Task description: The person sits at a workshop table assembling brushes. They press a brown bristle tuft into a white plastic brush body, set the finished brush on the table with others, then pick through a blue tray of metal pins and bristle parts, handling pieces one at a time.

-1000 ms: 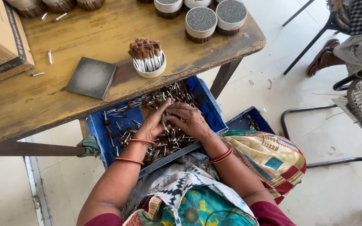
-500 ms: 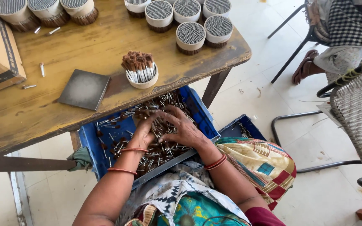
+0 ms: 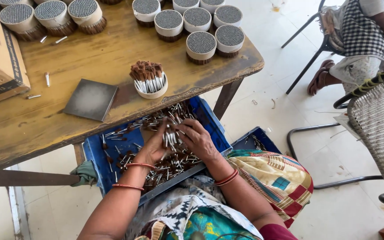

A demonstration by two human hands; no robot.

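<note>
While both hands gather sticks (image 3: pixel 170 138) over the blue tray (image 3: pixel 95 153) under the desk (image 3: pixel 112 58): left hand (image 3: pixel 154 149) and right hand (image 3: pixel 197 140) pressed together around a small bundle. Risk: loose pinch, sticks slipping back, scattering.

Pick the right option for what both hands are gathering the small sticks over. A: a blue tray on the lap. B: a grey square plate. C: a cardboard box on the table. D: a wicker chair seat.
A: the left hand and right hand cup a bunch of small sticks above the blue tray resting on the lap.
</note>
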